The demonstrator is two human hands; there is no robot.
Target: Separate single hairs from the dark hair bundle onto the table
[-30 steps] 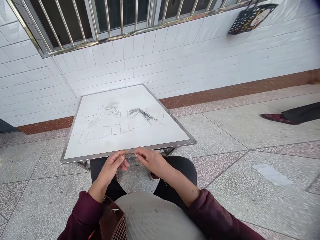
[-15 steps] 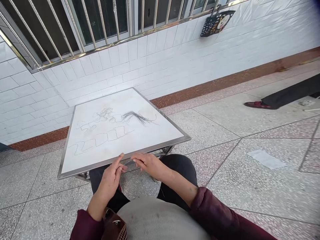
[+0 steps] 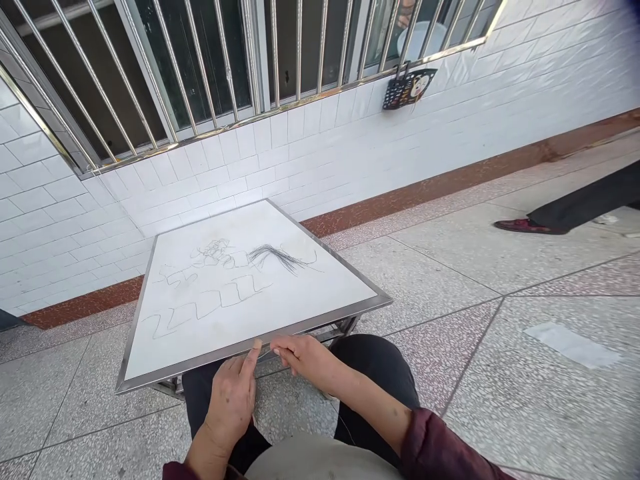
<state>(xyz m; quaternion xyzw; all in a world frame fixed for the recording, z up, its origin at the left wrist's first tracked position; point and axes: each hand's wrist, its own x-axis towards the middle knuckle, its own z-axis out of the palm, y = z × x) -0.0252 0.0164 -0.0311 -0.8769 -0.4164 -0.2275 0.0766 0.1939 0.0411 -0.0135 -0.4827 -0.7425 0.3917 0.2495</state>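
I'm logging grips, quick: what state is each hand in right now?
Left hand: index finger extended; whether its grip holds anything cannot be told.
Right hand: closed, fingertips pinching a thin strand.

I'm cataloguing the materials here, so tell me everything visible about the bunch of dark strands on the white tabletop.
The bunch of dark strands lies loose on the right half of the white tabletop, bent in a low arch. Its many thin, near-black strands look like wire, though the material is uncertain; they crowd together toward the middle and splay at both ends. No tie shows. Neither the left hand nor the right hand touches it.
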